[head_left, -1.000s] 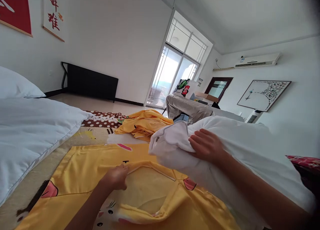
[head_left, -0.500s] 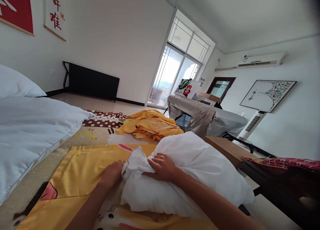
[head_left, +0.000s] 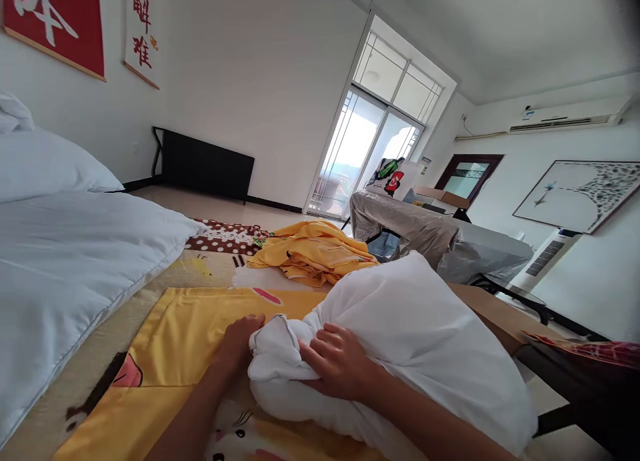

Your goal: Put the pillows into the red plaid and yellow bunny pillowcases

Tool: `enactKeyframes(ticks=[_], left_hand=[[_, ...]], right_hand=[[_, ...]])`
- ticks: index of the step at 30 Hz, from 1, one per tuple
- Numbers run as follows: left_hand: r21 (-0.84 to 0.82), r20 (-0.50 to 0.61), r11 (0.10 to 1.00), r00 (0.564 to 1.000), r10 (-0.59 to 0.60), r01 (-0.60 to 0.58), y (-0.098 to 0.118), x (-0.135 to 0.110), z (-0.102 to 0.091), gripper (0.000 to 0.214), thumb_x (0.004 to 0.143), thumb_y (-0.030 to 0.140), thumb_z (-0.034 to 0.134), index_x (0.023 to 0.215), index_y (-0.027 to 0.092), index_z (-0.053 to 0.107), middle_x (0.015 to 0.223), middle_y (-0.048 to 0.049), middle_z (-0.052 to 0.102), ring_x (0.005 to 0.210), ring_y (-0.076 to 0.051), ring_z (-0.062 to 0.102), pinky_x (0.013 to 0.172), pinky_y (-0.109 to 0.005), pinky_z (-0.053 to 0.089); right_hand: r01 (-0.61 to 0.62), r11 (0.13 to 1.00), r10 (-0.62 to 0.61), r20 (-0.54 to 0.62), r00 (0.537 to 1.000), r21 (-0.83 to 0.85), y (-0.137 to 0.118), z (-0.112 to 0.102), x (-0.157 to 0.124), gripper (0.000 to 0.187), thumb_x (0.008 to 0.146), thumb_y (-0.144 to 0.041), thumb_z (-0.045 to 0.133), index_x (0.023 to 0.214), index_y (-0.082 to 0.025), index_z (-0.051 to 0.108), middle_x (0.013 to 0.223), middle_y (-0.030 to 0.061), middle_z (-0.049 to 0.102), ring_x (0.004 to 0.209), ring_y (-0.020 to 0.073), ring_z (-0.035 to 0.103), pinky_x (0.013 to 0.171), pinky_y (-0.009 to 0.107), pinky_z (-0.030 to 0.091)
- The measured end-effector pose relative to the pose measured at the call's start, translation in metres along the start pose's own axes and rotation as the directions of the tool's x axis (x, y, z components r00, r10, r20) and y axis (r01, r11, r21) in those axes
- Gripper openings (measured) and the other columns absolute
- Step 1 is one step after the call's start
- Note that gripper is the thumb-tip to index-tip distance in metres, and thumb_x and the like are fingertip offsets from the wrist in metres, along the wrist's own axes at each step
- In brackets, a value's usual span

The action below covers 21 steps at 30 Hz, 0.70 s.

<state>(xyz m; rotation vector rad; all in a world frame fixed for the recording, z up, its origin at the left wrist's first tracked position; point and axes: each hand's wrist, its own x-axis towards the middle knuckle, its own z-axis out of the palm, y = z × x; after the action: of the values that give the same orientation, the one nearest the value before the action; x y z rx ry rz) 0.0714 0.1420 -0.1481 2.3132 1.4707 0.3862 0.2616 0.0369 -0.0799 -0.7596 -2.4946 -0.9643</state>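
In the lower middle of the frame, the right hand [head_left: 337, 362] grips a bunched corner of the white pillow [head_left: 430, 341], fingers curled into the cloth. The pillow stretches from there to the lower right and lies partly over the yellow pillowcase [head_left: 183, 331], which spreads flat across the lower left and centre. Just left of the bunched corner, the left hand [head_left: 240, 341] is over the pillowcase; its fingertips are partly hidden, so whether it grasps the cloth cannot be told. A crumpled yellow cloth [head_left: 315, 251] sits near the frame's centre, and white bedding [head_left: 85, 261] fills the left edge.
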Motion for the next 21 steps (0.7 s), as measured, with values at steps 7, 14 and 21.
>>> enactKeyframes(ticks=[7, 14, 21], left_hand=[[-0.177, -0.077, 0.984, 0.996, -0.036, 0.022, 0.001, 0.007, -0.009, 0.019, 0.086, 0.031, 0.046, 0.081, 0.018, 0.059, 0.083, -0.0084, 0.067, 0.082, -0.022, 0.061, 0.067, -0.028, 0.037], [-0.458, -0.050, 0.888, 0.999, 0.020, -0.041, 0.011, 0.003, -0.024, 0.020, 0.077, 0.032, 0.049, 0.065, 0.016, 0.049, 0.065, 0.0013, 0.050, 0.066, -0.013, 0.047, 0.059, -0.024, 0.033], [-0.551, -0.041, 0.834, 0.999, 0.021, -0.040, 0.020, 0.008, -0.022, 0.020, 0.075, 0.034, 0.048, 0.067, 0.015, 0.052, 0.065, 0.0008, 0.052, 0.066, -0.013, 0.048, 0.061, -0.024, 0.035]], right_hand=[[-0.038, 0.993, 0.021, 0.148, 0.989, 0.114, -0.016, -0.003, 0.000, 0.018, 0.085, -0.035, 0.054, 0.089, -0.018, 0.057, 0.057, -0.0017, 0.057, 0.050, 0.0143, 0.051, 0.055, 0.031, 0.030], [-0.064, 0.978, -0.046, 0.500, 0.865, 0.200, -0.036, 0.000, 0.017, 0.022, 0.081, -0.041, 0.062, 0.079, -0.020, 0.055, 0.057, -0.0023, 0.061, 0.046, 0.0149, 0.053, 0.048, 0.031, 0.022], [-0.138, 0.951, -0.070, 0.628, 0.775, 0.276, -0.026, 0.007, 0.049, 0.021, 0.088, -0.040, 0.054, 0.087, -0.021, 0.063, 0.068, 0.0016, 0.068, 0.058, 0.0167, 0.060, 0.051, 0.028, 0.027]])
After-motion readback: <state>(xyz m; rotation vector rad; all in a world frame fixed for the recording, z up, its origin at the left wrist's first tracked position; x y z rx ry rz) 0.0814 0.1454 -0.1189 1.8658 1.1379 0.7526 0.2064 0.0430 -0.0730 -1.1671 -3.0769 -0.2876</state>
